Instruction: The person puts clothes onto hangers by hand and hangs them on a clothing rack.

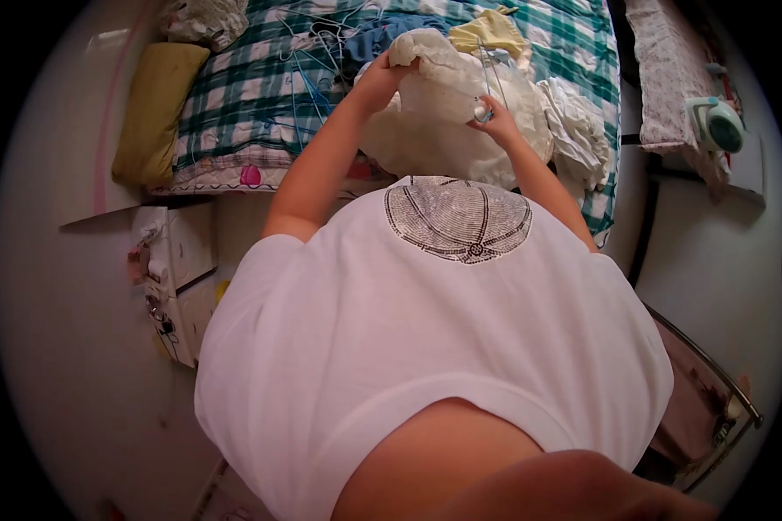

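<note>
A white, sheer-looking garment (447, 130) hangs bunched between my hands over the bed. My left hand (389, 80) has its fingers wrapped in the garment's upper gathered edge. To the right, my right hand (497, 122) is closed on a thin hanger (493, 76), whose wires rise above the fingers beside the cloth. Part of the hanger is hard to make out against the fabric. Right of the garment lies a pile of white clothes (575, 126). Behind it are a yellow cloth (488, 35) and a blue garment (382, 42).
Several loose hangers (308, 61) lie on the green checked bedcover (226, 87). An olive pillow (158, 113) rests at the bed's left edge. On the right stands a light green fan (717, 124), and a metal rail (712, 356) curves near my right side.
</note>
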The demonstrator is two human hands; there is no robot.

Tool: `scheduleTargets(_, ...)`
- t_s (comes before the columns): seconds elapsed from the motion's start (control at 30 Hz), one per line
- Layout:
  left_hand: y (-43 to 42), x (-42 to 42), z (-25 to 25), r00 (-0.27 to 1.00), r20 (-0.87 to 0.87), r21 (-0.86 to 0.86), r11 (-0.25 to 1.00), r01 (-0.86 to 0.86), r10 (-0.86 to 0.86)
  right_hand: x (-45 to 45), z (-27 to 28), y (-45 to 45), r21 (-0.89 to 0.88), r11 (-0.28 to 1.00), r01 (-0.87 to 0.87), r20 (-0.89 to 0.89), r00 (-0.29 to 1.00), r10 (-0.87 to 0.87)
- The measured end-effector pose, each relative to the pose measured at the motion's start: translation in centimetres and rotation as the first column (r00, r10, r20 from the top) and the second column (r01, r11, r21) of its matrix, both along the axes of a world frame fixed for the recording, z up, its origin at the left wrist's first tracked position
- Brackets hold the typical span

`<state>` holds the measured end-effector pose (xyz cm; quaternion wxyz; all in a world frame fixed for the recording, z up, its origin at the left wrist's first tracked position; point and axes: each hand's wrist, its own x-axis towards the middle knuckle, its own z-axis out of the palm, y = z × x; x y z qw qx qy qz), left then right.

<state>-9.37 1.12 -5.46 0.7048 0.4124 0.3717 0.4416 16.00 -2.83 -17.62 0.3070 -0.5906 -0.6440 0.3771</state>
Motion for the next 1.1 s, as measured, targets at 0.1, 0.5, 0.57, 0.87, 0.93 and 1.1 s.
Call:
scheduleTargets(0.1, 0.4, -1.3, -0.3, 0.996, 0.029, 0.011, 0.996, -0.09, 0.089, -0.1, -2.6, 0.3, -0.029, 0.999, 0.031, 0.098, 0.995, -0.028)
scheduleTargets(0.5, 4.4, -7.5, -15.3, 0.456, -0.835, 0.131, 0.917, -0.378, 0.307, 1.9, -1.7, -0.9, -0.082, 0.996, 0.021, 0.013, 1.0, -0.02)
scheduleTargets(0.57, 3.5, -5.2, -11.7, 0.219, -0.955, 0.114, 0.929, -0.352, 0.2, 1.8, -1.8, -1.4, -0.144, 0.989, -0.024, 0.008, 1.0, 0.026)
scheduleTargets(0.87, 5.1, 2.1, -13.2, 0.226, -0.893, 0.423, 0.556, 0.715, 0.389, 2.5, -5.2, -3.0, -0.501, 0.847, -0.179, -0.04, 0.982, 0.183)
scheduleTargets(0.93, 5.4, 4.1, -13.3, 0.206, -0.949, 0.312, 0.612, 0.727, 0.238, 2.7, -5.6, -3.3, -0.501, 0.849, -0.17, -0.049, 0.984, 0.169)
scheduleTargets(1.1, 5.9, 3.8, -16.4, -0.115, -0.993, -0.079, 0.763, 0.642, -0.006, 3.1, -6.7, -3.7, -0.47, 0.871, -0.142, -0.082, 0.99, 0.117)
